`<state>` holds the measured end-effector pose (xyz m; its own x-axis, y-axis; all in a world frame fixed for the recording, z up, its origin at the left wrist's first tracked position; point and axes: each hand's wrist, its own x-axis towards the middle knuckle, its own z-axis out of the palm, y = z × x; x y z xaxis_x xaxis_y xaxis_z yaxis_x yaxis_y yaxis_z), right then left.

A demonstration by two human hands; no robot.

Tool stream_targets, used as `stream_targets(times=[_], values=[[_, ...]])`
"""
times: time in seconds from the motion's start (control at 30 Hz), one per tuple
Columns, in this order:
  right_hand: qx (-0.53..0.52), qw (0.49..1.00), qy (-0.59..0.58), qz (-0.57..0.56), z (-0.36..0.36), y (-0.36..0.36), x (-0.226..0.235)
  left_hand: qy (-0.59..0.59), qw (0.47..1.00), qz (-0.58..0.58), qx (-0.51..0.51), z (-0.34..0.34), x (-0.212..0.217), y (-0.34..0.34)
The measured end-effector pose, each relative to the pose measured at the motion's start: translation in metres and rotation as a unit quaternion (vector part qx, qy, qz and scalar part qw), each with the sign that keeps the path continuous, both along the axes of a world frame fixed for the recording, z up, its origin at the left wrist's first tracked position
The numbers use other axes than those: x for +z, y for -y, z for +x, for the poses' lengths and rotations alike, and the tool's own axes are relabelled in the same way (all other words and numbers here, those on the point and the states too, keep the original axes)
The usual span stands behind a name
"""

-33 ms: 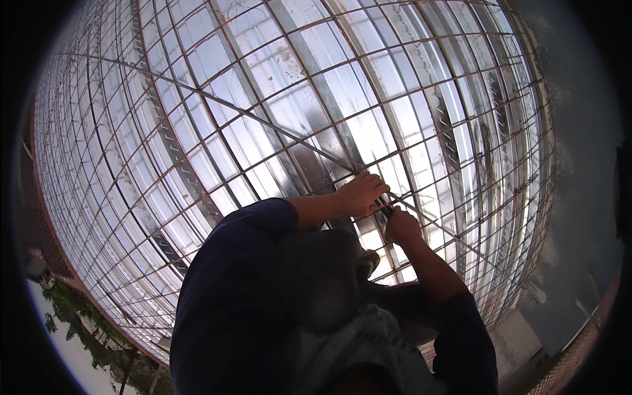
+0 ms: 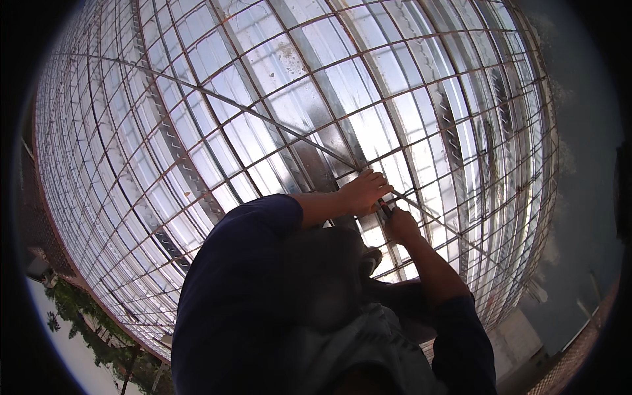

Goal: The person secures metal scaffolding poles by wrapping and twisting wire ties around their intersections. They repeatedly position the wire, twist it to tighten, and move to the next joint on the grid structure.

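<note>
My left hand (image 2: 364,192) is closed low over the steel rebar mesh (image 2: 337,121), beside a long diagonal bar (image 2: 276,125) that runs under or past its fingers. Whatever those fingers pinch is hidden beneath them. Just right of it and nearer to me, my right hand (image 2: 401,227) is wrapped round a dark-handled tool (image 2: 386,209) with a touch of red, which looks like pliers. The tool's tip points toward the left fingers, at the mesh. Its jaws are too small and shaded to make out.
Ribbed, shiny metal decking (image 2: 368,125) lies beneath the mesh. My bent knee (image 2: 322,276) and a shoe (image 2: 372,259) are close to the hands. A grey surface (image 2: 586,197) stretches beyond the right edge, and trees (image 2: 85,326) show at the lower left.
The view has shifted slightly. My right hand and the tool have turned a little and sit marginally closer to the left hand, which keeps its place on the mesh.
</note>
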<state>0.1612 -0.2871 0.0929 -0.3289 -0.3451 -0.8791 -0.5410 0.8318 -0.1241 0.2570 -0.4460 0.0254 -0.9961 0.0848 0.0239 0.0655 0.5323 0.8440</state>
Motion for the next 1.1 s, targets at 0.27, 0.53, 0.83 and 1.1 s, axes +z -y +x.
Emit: stream_targets(times=[0.27, 0.53, 0.83, 1.1], values=[[0.059, 0.984, 0.169, -0.022, -0.031, 0.043, 0.041, 0.053, 0.998, 0.019, -0.024, -0.013, -0.011, -0.014], [0.340, 0.905, -0.256, 0.006, -0.010, 0.078, 0.054, 0.116, 0.986, 0.122, -0.019, -0.053, -0.021, -0.004], [0.041, 0.990, 0.078, 0.112, -0.021, 0.094, 0.051, 0.131, 0.981, 0.087, -0.115, -0.025, -0.011, 0.005], [-0.230, 0.934, 0.269, 0.051, -0.024, 0.016, -0.006, -0.069, 0.997, -0.037, -0.006, -0.001, -0.019, -0.020]])
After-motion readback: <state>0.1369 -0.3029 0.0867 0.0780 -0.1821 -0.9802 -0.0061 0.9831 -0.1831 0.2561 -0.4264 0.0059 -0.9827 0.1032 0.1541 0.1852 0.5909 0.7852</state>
